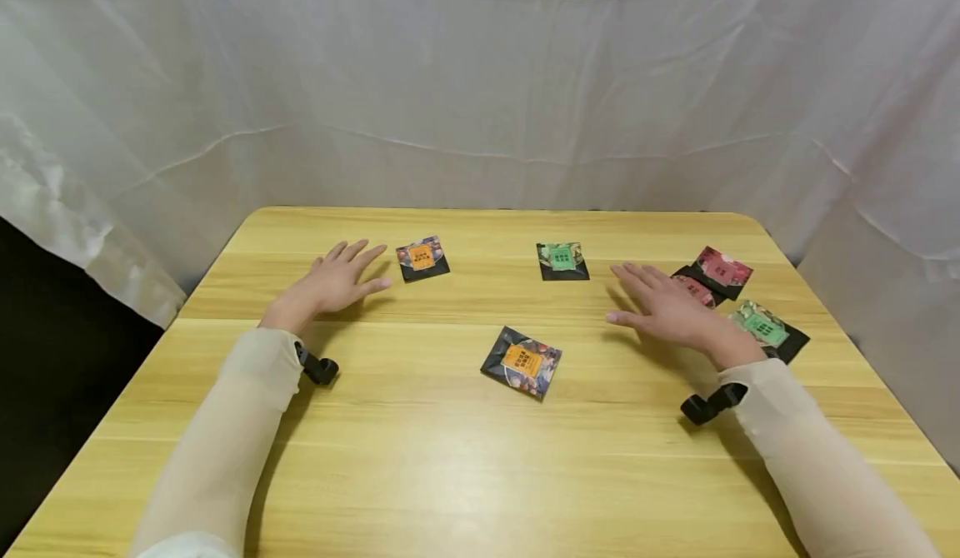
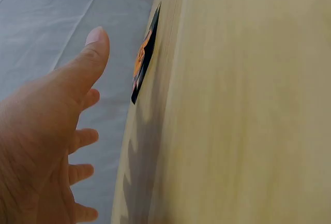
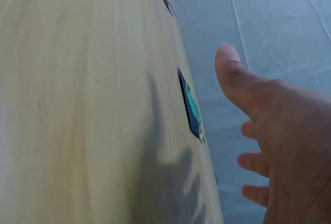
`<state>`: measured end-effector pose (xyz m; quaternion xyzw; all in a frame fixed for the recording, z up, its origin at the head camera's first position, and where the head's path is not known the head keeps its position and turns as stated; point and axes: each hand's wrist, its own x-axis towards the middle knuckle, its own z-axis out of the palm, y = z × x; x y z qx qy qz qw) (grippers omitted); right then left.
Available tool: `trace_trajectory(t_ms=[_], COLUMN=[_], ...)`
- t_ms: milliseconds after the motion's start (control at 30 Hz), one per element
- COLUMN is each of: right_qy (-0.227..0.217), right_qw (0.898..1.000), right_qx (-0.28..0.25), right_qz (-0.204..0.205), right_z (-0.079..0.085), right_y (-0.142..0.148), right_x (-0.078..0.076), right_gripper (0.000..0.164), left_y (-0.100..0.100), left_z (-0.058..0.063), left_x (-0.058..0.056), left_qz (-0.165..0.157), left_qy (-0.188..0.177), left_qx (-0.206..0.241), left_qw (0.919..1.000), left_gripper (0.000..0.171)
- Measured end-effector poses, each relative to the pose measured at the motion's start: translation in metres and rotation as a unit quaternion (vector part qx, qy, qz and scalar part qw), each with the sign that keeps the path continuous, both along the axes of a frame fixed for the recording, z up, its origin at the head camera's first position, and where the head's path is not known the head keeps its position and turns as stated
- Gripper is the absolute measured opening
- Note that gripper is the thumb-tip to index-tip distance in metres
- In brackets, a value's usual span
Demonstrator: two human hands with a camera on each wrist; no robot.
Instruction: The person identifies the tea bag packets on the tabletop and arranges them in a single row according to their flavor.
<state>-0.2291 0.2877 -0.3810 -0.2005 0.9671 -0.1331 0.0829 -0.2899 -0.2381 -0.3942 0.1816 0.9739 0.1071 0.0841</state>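
My left hand (image 1: 333, 281) hovers above the table's left side with straight, spread fingers, holding nothing. Nearest to it, just right of its fingertips, lies a black sachet with an orange label (image 1: 422, 258); the left wrist view shows this sachet (image 2: 144, 58) edge-on. My right hand (image 1: 667, 306) is likewise outstretched over the right side, its fingers partly covering two overlapping sachets with red labels, the upper one (image 1: 722, 271) more exposed. A green-labelled sachet (image 1: 768, 329) lies by the right wrist. Another green-labelled sachet (image 1: 562, 261) is at the back, left of the right fingertips.
A second orange-labelled sachet (image 1: 522, 363) lies turned at an angle near the middle of the wooden table (image 1: 420, 458). White cloth (image 1: 480, 83) hangs behind the table's far edge and along the sides. A dark gap (image 1: 67, 375) shows at the left.
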Motion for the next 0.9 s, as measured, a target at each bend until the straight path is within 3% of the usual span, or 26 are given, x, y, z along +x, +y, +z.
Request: trace_trajectory(t_ms=[333, 533, 700, 900], right_qy=[-0.001, -0.003, 0.007, -0.02], right_qw=[0.998, 0.995, 0.989, 0.983], right_qx=[-0.038, -0.039, -0.054, -0.064], right_qz=[0.059, 0.096, 0.137, 0.172], right_z=[-0.009, -0.009, -0.007, -0.012], right_y=[-0.026, -0.042, -0.058, -0.074], right_x=[0.007, 0.016, 0.021, 0.027], right_gripper=[0.088, 0.09, 0.089, 0.087], left_y=[0.017, 0.03, 0.04, 0.056], left_z=[0.003, 0.004, 0.002, -0.001], left_x=[-0.018, -0.026, -0.034, -0.04], left_qz=[-0.031, -0.046, -0.044, -0.014], left_qy=[0.012, -0.006, -0.003, 0.002], left_qx=[0.037, 0.044, 0.03, 0.021], left_qw=[0.9987, 0.9979, 0.9986, 0.9997], left_gripper=[0.078, 0.08, 0.084, 0.088])
